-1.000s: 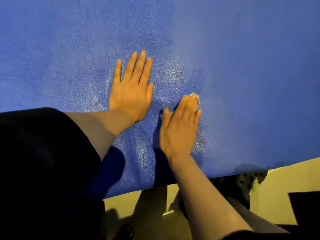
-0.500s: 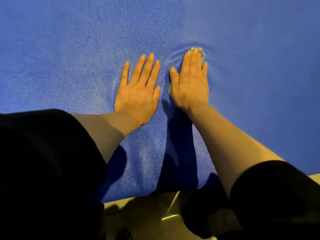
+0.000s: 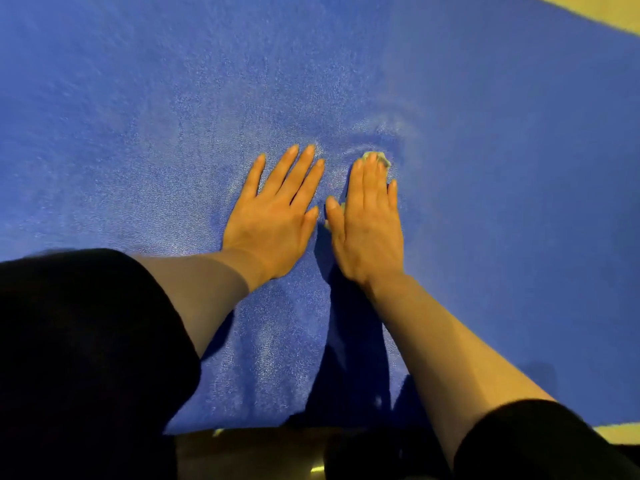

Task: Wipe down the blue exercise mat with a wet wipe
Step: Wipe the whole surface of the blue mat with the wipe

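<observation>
Both hands lay flat on the blue mat [image 3: 485, 168], side by side. Left hand [image 3: 277, 216] rested with fingers straight and spread, holding nothing. Right hand [image 3: 369, 223] pressed the wet wipe [image 3: 381, 159] down under straight fingers, a crumpled bit showing past the fingertips.

The exercise mat [image 3: 502, 209] is seen in a saturated blue, finely grained all over; a paler, speckled sheen is shown on the part of it under and left of the hands, while a flatter, deeper blue is kept to their right. A pale greenish-white wet wipe [image 3: 379, 158] is glimpsed on the mat. Black sleeves [image 3: 86, 341] are laid against the blue. A dull yellow floor [image 3: 620, 433] is shown past the mat's edges.
</observation>
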